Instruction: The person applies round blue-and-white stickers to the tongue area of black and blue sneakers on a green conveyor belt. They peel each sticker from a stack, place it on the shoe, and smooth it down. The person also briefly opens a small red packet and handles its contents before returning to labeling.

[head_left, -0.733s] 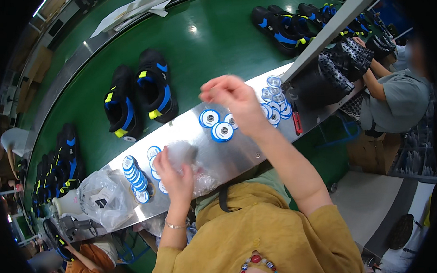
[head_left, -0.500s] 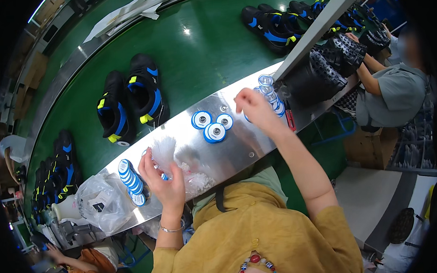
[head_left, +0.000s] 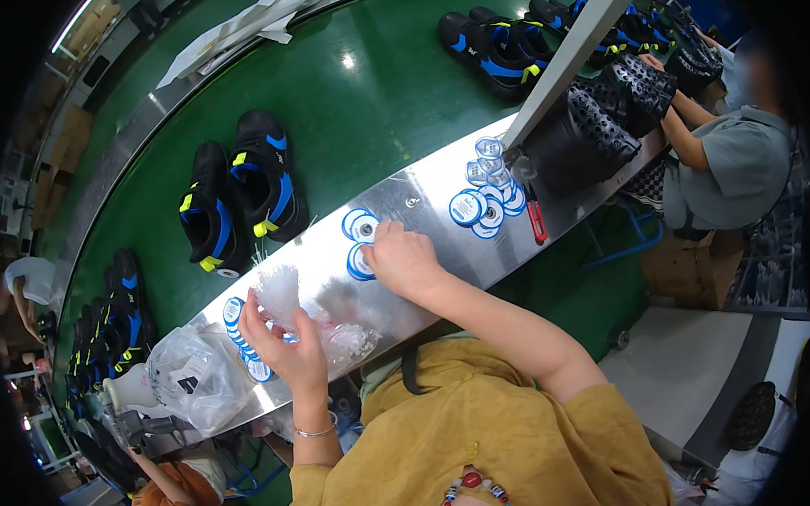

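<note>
My right hand (head_left: 404, 264) reaches over the steel bench, fingertips bunched on a small group of round blue-rimmed white tags (head_left: 359, 224). Its fingers cover part of the group, and the tag under them is mostly hidden. My left hand (head_left: 292, 348) is curled around a bundle of thin clear plastic strands (head_left: 279, 286), thumb apart from the fingertips. Beside it, a loose heap of clear plastic bits (head_left: 348, 340) lies on the bench. An overlapping row of similar tags (head_left: 255, 365) sits left of that hand. More tags (head_left: 467, 207) are spread at the right.
A pair of black-and-blue shoes (head_left: 209, 211) stands on the green surface beyond the steel bench (head_left: 425, 315). Red-handled cutter (head_left: 536, 222) lies at right, near black boots (head_left: 573, 149) and a post (head_left: 577, 60). A clear plastic bag (head_left: 195, 381) is at left. Other people work on both sides.
My right hand has moved left from the right-hand tags to the middle group, now covering part of it. My left hand and the strand bundle have shifted slightly left.
</note>
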Motion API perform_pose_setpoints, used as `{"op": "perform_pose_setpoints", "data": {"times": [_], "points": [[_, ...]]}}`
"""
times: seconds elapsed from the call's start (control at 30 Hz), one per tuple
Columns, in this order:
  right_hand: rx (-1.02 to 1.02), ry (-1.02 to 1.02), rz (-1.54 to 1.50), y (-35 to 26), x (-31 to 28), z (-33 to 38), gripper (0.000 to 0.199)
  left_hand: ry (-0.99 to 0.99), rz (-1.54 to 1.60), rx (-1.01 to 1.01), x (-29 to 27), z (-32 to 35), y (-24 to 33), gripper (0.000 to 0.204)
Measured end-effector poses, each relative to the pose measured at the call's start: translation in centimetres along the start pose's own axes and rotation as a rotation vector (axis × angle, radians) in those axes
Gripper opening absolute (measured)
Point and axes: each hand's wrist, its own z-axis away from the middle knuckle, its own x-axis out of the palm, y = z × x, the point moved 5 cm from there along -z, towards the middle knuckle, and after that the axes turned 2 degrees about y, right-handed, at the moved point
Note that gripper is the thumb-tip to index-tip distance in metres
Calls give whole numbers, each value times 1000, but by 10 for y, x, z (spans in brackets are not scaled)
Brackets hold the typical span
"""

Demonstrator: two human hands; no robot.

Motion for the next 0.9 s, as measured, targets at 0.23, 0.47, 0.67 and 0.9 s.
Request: {"op": "perform_pose_setpoints", "data": {"times": [0.23, 0.47, 0.67, 0.9], "points": [[56, 33, -111, 21, -20, -7, 37, -160, 81, -21, 13, 7, 21, 60], [210, 259, -474, 82, -125, 0, 28, -462, 198, 199, 115, 39, 78, 66], [256, 200, -831, 104, -131, 19, 27, -490, 107, 115, 156, 43, 57, 64], [232, 331, -927, 103, -145, 14, 23, -419, 93, 172, 120, 35, 63, 55]]}}
